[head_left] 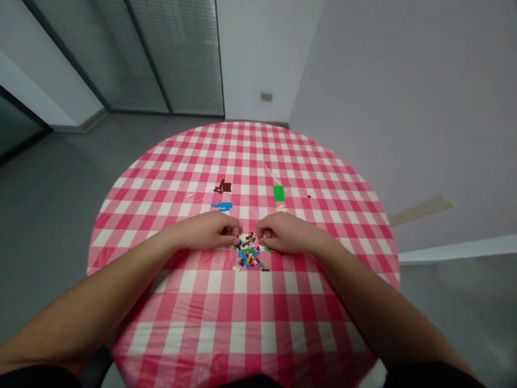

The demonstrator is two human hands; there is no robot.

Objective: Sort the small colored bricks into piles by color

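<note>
Pink-checked round worktop (238, 337), and near its middle the left hand (204, 230) and right hand (285, 233) curl over loose tiny plastic bricks (248, 254). Each grip is pressed together; whether it pinches anything, I cannot tell. One knuckle slip could scatter bricks toward the blue bricks (222, 206) and dark brown bricks (224, 187) beyond.

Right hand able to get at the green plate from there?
Probably yes: the right hand sits just short of the flat green plastic plate, with only a few small cream plastic pieces between them.

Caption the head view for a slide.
Left hand and right hand meet at small colored bricks on a pink gingham tablecloth.
</note>
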